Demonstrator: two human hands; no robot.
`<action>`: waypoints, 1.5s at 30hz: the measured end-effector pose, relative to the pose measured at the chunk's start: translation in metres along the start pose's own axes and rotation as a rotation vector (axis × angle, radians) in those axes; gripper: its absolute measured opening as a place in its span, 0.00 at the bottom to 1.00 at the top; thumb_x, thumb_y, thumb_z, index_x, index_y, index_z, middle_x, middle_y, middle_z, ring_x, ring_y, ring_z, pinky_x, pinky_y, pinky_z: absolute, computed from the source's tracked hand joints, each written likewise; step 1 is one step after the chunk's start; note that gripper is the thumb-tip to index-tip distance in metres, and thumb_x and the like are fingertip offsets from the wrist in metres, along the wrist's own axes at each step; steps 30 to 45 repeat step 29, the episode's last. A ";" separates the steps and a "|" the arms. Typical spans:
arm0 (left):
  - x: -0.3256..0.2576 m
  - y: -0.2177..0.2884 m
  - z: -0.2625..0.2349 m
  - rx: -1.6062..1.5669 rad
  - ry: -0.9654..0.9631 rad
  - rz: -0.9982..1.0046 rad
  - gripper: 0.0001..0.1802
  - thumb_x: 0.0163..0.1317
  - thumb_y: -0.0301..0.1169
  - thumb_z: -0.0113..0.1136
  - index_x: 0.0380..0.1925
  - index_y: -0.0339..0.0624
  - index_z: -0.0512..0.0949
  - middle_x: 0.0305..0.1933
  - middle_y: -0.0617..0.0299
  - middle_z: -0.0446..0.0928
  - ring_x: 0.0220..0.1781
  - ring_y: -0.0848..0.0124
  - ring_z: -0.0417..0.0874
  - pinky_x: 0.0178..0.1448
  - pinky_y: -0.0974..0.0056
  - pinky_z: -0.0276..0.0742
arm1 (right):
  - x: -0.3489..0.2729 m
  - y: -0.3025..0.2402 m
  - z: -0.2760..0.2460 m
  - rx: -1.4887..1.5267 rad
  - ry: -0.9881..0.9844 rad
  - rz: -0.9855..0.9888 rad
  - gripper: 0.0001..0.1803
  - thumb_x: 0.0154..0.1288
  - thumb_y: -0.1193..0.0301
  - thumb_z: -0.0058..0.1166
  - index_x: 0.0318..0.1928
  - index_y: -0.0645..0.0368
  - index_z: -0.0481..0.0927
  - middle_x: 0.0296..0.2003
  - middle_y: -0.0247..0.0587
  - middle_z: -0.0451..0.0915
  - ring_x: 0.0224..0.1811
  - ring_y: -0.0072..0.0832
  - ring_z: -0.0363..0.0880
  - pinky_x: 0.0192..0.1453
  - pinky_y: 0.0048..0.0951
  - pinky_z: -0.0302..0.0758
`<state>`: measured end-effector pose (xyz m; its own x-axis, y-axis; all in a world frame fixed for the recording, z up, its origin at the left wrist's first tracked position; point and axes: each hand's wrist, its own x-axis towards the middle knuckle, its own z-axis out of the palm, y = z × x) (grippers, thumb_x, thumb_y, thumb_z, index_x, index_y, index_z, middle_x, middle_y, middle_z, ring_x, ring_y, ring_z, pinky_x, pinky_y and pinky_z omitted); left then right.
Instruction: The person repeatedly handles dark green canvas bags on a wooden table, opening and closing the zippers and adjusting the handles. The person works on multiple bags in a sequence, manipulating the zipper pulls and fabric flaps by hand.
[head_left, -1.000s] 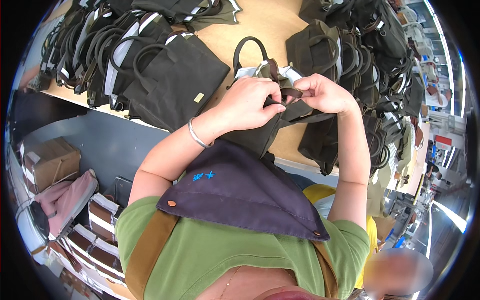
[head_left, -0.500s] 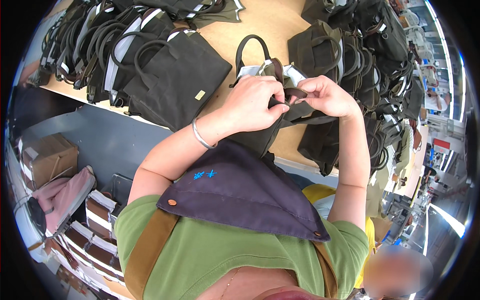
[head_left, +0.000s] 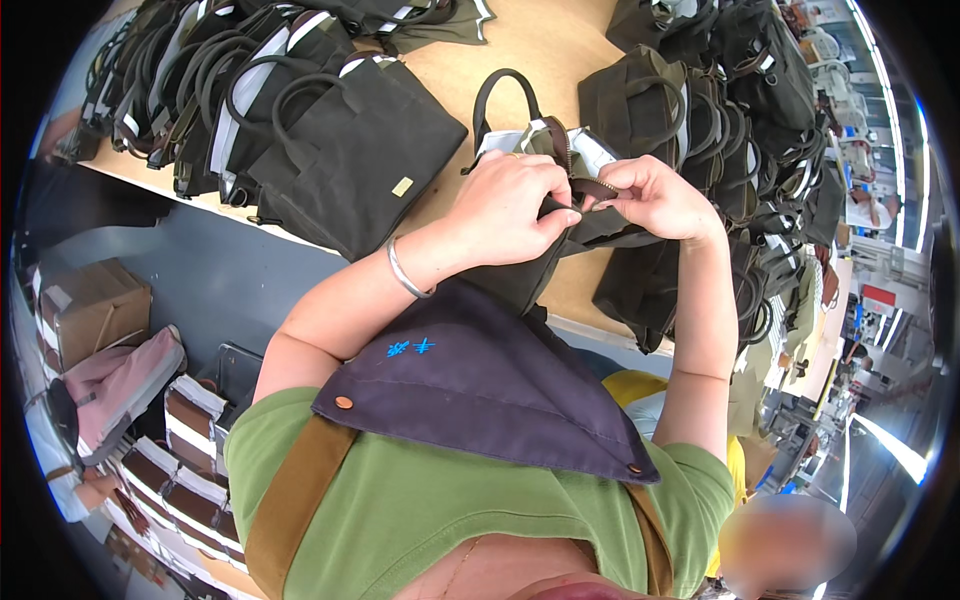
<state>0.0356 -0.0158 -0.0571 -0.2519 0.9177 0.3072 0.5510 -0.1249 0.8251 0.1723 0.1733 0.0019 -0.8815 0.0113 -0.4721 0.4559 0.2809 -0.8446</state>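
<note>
Between my hands is a dark handbag (head_left: 515, 280), its pale lining showing at the open top and one loop handle standing up behind. My left hand (head_left: 508, 208) is closed on the bag's dark edge, thumb and forefinger pinched together. Close beside it, my right hand (head_left: 662, 200) pinches the end of a brown zipper (head_left: 598, 187) with metal teeth, which curves out of the bag's opening. The fingertips hide exactly where zipper and fabric meet.
A finished-looking dark handbag (head_left: 360, 150) with a small gold label lies left on the wooden table (head_left: 545, 45). Rows of similar bags (head_left: 715, 130) crowd both sides. Lower left are a cardboard box (head_left: 105, 310) and stacked brown-and-white pieces (head_left: 190, 500). Another person is at lower right.
Both hands keep almost the same grip and place at the bag's opening. The view has shifted slightly; no thing has been let go or picked up.
</note>
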 end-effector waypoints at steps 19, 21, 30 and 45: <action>0.000 0.002 -0.001 0.012 0.026 0.008 0.10 0.53 0.35 0.69 0.25 0.43 0.78 0.26 0.61 0.78 0.30 0.60 0.79 0.39 0.56 0.69 | -0.001 -0.010 0.011 0.035 0.051 -0.029 0.11 0.53 0.80 0.67 0.39 0.64 0.86 0.28 0.25 0.81 0.29 0.11 0.71 0.34 0.18 0.70; 0.002 0.003 -0.007 -0.050 -0.040 -0.037 0.11 0.51 0.35 0.71 0.25 0.43 0.78 0.28 0.60 0.79 0.29 0.61 0.79 0.35 0.58 0.70 | -0.003 -0.008 0.013 0.070 0.068 -0.028 0.10 0.54 0.80 0.66 0.39 0.65 0.86 0.27 0.25 0.81 0.29 0.10 0.72 0.35 0.17 0.70; 0.008 0.000 -0.017 -0.240 -0.136 -0.139 0.16 0.52 0.33 0.72 0.40 0.44 0.80 0.31 0.63 0.83 0.37 0.70 0.86 0.38 0.64 0.79 | -0.002 -0.008 0.011 0.058 0.051 -0.031 0.09 0.56 0.80 0.66 0.39 0.64 0.86 0.29 0.27 0.82 0.30 0.12 0.73 0.37 0.17 0.72; 0.008 0.000 -0.017 -0.240 -0.136 -0.139 0.16 0.52 0.33 0.72 0.40 0.44 0.80 0.31 0.63 0.83 0.37 0.70 0.86 0.38 0.64 0.79 | -0.002 -0.008 0.011 0.058 0.051 -0.031 0.09 0.56 0.80 0.66 0.39 0.64 0.86 0.29 0.27 0.82 0.30 0.12 0.73 0.37 0.17 0.72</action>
